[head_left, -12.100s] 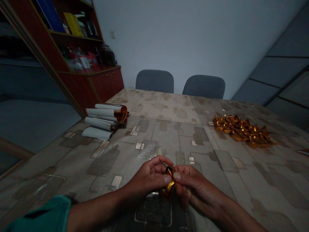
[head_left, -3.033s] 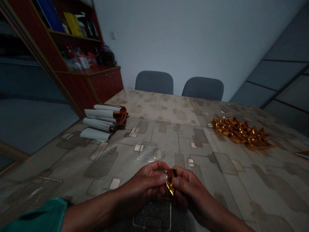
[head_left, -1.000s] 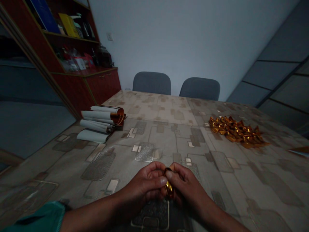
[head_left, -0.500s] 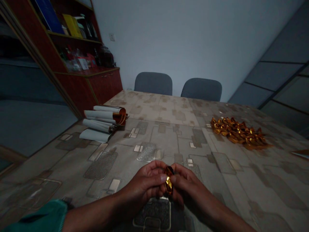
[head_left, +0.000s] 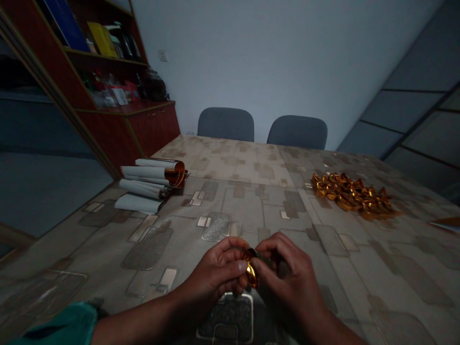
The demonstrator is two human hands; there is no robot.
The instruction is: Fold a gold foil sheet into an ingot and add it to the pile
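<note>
Just above the near part of the table, a small shiny gold paper ingot (head_left: 251,275) sits between my two hands. My left hand (head_left: 223,268) pinches it from the left, thumb across its near face. From the other side my right hand (head_left: 293,270) grips it, its thumb at the right edge and its fingers bent over the top; part of the ingot is hidden behind them. Several similar folded gold paper ingots (head_left: 354,195) lie grouped in rows at the right. On the left rests a stack of curled gold paper sheets (head_left: 143,189), pale backs showing.
A patterned cloth (head_left: 233,191) covers the table. Two grey chairs (head_left: 225,123) stand at its far side by the wall. A reddish wooden cabinet (head_left: 154,127) with shelves is at the back left. A flat orange-edged piece (head_left: 445,225) lies at the far right.
My right hand has rolled over and lifted its knuckles, with its fingers more bent around the ingot. The ingot has tilted slightly. My left hand keeps nearly the same hold.
</note>
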